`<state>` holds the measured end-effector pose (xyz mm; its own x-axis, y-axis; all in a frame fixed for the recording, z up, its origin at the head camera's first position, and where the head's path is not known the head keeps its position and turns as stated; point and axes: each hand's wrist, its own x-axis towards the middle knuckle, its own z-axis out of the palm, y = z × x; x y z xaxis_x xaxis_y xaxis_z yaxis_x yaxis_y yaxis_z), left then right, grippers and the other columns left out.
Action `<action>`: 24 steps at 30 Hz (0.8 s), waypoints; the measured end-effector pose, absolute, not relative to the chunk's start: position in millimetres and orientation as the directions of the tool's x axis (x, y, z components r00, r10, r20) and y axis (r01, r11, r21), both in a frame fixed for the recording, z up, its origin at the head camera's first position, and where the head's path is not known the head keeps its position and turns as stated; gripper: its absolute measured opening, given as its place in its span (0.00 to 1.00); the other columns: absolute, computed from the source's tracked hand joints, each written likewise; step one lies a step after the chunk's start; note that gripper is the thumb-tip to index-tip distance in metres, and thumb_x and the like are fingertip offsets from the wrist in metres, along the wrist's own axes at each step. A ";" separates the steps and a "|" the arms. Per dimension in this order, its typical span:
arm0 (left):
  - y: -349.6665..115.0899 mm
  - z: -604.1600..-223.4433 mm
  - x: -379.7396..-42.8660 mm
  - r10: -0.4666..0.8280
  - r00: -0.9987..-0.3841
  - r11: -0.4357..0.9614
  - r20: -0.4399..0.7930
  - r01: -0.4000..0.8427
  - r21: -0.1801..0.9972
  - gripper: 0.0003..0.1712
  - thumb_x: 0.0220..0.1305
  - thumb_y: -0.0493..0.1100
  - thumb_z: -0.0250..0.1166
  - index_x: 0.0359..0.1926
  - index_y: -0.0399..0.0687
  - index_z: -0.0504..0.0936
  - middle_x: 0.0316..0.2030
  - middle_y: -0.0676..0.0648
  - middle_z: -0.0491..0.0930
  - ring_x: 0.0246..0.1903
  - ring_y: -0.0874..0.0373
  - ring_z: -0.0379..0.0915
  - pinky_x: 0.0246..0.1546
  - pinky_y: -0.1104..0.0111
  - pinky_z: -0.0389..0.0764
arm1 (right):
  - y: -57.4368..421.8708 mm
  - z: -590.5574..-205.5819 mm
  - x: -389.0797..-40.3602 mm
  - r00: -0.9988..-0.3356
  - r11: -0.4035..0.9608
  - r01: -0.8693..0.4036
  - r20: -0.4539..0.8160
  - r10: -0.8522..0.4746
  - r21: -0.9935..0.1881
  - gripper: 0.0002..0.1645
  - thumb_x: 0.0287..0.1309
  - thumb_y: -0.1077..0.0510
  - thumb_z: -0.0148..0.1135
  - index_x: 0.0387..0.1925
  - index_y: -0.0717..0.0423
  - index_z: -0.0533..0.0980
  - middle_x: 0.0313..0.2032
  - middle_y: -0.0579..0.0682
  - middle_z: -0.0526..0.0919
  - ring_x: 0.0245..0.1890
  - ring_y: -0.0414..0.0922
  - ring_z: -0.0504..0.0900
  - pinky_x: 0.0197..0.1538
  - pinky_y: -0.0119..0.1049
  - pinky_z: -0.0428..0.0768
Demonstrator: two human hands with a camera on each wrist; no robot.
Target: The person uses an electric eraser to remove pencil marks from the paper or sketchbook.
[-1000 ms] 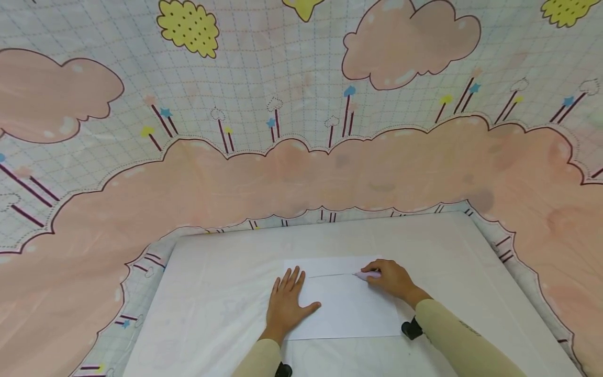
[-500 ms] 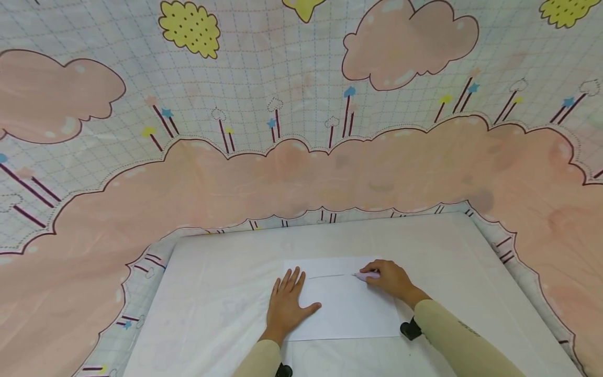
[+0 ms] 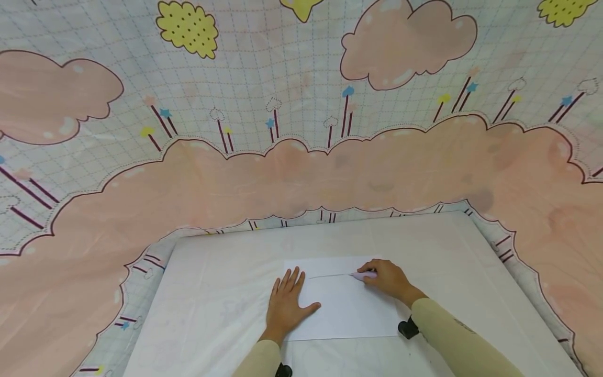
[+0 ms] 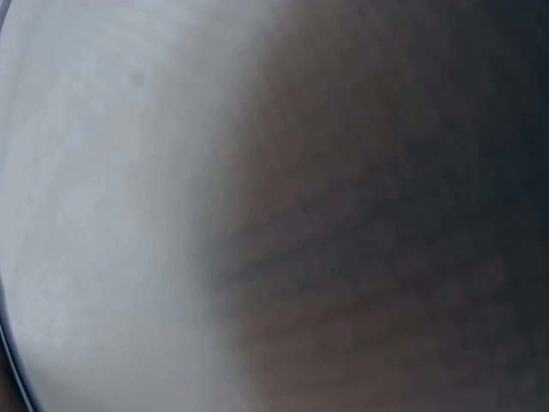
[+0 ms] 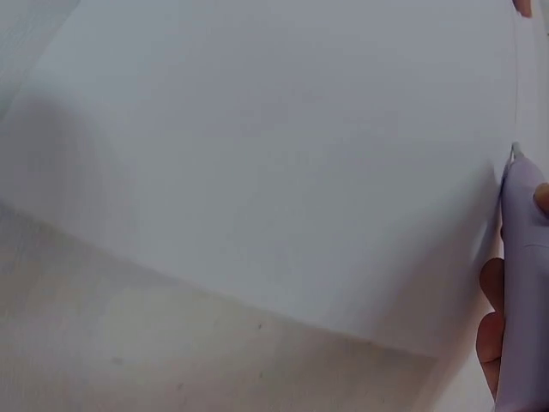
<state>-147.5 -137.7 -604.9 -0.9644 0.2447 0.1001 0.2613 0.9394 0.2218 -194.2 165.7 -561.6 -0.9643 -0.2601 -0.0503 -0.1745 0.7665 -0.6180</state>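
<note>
A white sheet of paper (image 3: 348, 311) lies on the white-covered table, with a thin line running across its upper part. My left hand (image 3: 285, 306) rests spread on the sheet's left side, fingers straight and thumb out. On the right, my right hand (image 3: 390, 278) grips a lavender utility knife (image 3: 367, 275), its tip at the line. In the right wrist view, the knife's body (image 5: 525, 275) is thick and its small tip touches the paper; beside it the paper's edge stands slightly raised over a shadow. The left wrist view is blurred, mostly pale surface and dark shape.
The white table (image 3: 226, 272) extends around the paper on all sides. Behind it hangs a cloth (image 3: 301, 178) printed with peach clouds and a grid. A dark wrist device (image 3: 408, 328) sits under the right sleeve.
My right hand and the utility knife have slid slightly left along the line. My left hand stays in place on the paper.
</note>
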 end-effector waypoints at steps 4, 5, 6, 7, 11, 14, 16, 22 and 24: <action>-137.7 -605.3 -147.2 0.244 -0.964 0.938 0.105 0.262 0.226 0.57 0.53 0.83 0.51 0.74 0.53 0.62 0.76 0.51 0.55 0.76 0.51 0.47 0.74 0.51 0.51 | 174.2 -560.3 -192.7 -0.967 0.772 -0.176 -0.041 -0.253 -0.611 0.11 0.55 0.57 0.70 0.42 0.46 0.86 0.45 0.47 0.86 0.42 0.44 0.81 0.49 0.45 0.81; -137.7 -605.2 -147.2 0.242 -0.965 0.938 0.102 0.260 0.228 0.57 0.53 0.83 0.51 0.75 0.53 0.61 0.76 0.51 0.55 0.76 0.51 0.47 0.74 0.51 0.50 | 176.6 -560.2 -192.4 -0.967 0.775 -0.177 -0.039 -0.251 -0.607 0.11 0.55 0.57 0.70 0.42 0.46 0.86 0.45 0.47 0.86 0.41 0.44 0.81 0.48 0.45 0.81; -137.7 -604.9 -147.3 0.241 -0.966 0.939 0.098 0.257 0.229 0.57 0.53 0.83 0.51 0.75 0.53 0.61 0.76 0.52 0.54 0.76 0.52 0.46 0.75 0.52 0.49 | 178.7 -559.9 -192.4 -0.968 0.778 -0.174 -0.039 -0.247 -0.604 0.11 0.55 0.57 0.70 0.42 0.46 0.86 0.44 0.47 0.86 0.41 0.43 0.80 0.48 0.45 0.82; -137.7 -604.7 -147.2 0.239 -0.967 0.939 0.092 0.255 0.232 0.57 0.53 0.83 0.51 0.75 0.54 0.60 0.76 0.52 0.54 0.76 0.52 0.46 0.75 0.52 0.48 | 180.7 -559.8 -192.3 -0.969 0.780 -0.170 -0.041 -0.242 -0.602 0.11 0.55 0.57 0.70 0.42 0.46 0.86 0.44 0.47 0.86 0.40 0.43 0.80 0.47 0.44 0.81; -137.8 -603.6 -147.1 0.238 -0.968 0.940 0.075 0.249 0.234 0.57 0.53 0.82 0.51 0.75 0.54 0.60 0.76 0.52 0.53 0.76 0.52 0.45 0.75 0.52 0.47 | 184.9 -559.9 -192.1 -0.971 0.787 -0.157 -0.053 -0.233 -0.597 0.11 0.55 0.56 0.71 0.42 0.45 0.86 0.43 0.46 0.85 0.38 0.42 0.79 0.47 0.43 0.81; -137.6 -602.1 -146.6 0.239 -0.969 0.940 0.068 0.249 0.234 0.57 0.54 0.82 0.51 0.75 0.53 0.60 0.76 0.51 0.53 0.76 0.52 0.45 0.76 0.52 0.47 | 184.0 -559.5 -191.9 -0.968 0.776 -0.165 -0.050 -0.245 -0.609 0.12 0.54 0.57 0.71 0.42 0.46 0.86 0.43 0.46 0.85 0.39 0.43 0.80 0.47 0.44 0.82; -137.3 -601.5 -146.4 0.240 -0.969 0.940 0.065 0.248 0.232 0.58 0.54 0.82 0.51 0.75 0.53 0.59 0.76 0.51 0.53 0.76 0.52 0.45 0.76 0.52 0.47 | 182.6 -559.9 -191.8 -0.967 0.767 -0.168 -0.048 -0.251 -0.619 0.12 0.54 0.57 0.71 0.42 0.47 0.86 0.43 0.46 0.86 0.40 0.43 0.80 0.48 0.44 0.82; -136.9 -602.1 -146.3 0.239 -0.969 0.946 0.057 0.246 0.210 0.58 0.54 0.83 0.49 0.76 0.53 0.58 0.77 0.52 0.52 0.77 0.53 0.44 0.76 0.52 0.47 | 176.7 -561.5 -191.8 -0.966 0.760 -0.185 -0.027 -0.257 -0.623 0.12 0.53 0.58 0.71 0.42 0.46 0.87 0.43 0.46 0.85 0.41 0.43 0.81 0.49 0.46 0.81; -136.6 -601.9 -146.3 0.239 -0.969 0.946 0.058 0.246 0.211 0.58 0.54 0.83 0.49 0.76 0.53 0.59 0.77 0.52 0.52 0.76 0.52 0.44 0.76 0.52 0.47 | 174.5 -562.5 -192.1 -0.965 0.758 -0.191 -0.022 -0.260 -0.624 0.12 0.53 0.59 0.71 0.41 0.47 0.87 0.43 0.46 0.86 0.40 0.43 0.80 0.47 0.46 0.81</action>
